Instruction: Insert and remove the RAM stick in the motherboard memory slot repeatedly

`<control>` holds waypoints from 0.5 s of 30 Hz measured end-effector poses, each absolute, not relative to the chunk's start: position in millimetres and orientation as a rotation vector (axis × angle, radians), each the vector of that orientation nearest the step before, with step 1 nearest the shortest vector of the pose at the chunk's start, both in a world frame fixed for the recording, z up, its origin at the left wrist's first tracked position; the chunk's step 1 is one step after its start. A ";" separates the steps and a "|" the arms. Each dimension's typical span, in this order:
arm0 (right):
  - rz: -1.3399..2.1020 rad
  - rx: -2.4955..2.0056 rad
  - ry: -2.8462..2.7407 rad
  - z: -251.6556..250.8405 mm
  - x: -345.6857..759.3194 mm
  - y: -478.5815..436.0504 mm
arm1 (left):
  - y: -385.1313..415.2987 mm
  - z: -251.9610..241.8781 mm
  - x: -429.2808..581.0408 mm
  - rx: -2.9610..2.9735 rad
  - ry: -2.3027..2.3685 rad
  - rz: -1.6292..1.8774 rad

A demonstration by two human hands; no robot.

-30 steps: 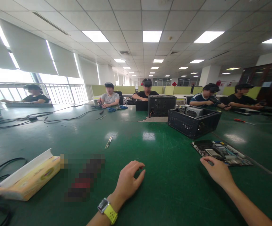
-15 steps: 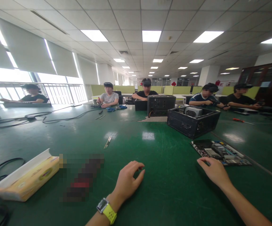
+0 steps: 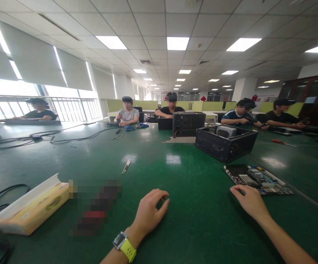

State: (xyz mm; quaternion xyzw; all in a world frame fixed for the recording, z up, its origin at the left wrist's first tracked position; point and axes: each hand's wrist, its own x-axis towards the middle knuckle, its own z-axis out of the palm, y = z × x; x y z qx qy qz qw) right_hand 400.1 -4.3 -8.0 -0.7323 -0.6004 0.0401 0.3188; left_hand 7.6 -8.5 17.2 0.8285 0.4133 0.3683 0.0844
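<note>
My left hand (image 3: 152, 209) rests over the green table (image 3: 192, 227), fingers curved and thumb apart, with nothing in it. A watch (image 3: 124, 245) with a yellow-green strap is around that wrist. Left of it lies a dark, pixelated object (image 3: 97, 211) with a red band; its kind is blurred out. My right hand (image 3: 251, 202) is loosely curled and empty, thumb and forefinger tips close together. It is just in front of a computer motherboard (image 3: 258, 179), which lies flat; I cannot tell whether they touch. Farther off is a RAM stick (image 3: 126, 166).
A tissue pack (image 3: 38, 211) and black cables (image 3: 4, 190) lie at the left. Beyond the motherboard stands an open computer case (image 3: 225, 143), with another case (image 3: 188, 124) behind it. A red-handled screwdriver (image 3: 282, 142) lies at the right. Several people sit across the table.
My hands stay in the same place. The view has shifted very slightly. The seated person in grey has moved a hand a little.
</note>
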 end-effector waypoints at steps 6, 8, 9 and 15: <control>0.115 -1.932 -1.573 -9.7 401.7 -3.8 | -7.7 16.9 7.8 2.476 1.237 1.084; 0.120 -1.937 -1.568 -9.3 401.8 -4.5 | -7.4 16.6 8.0 2.478 1.237 1.085; 0.121 -1.939 -1.566 -8.9 401.7 -4.8 | -7.4 16.4 8.1 2.478 1.235 1.084; 0.125 -1.922 -1.567 -5.8 395.9 -5.7 | -8.3 16.1 7.9 2.467 1.233 1.070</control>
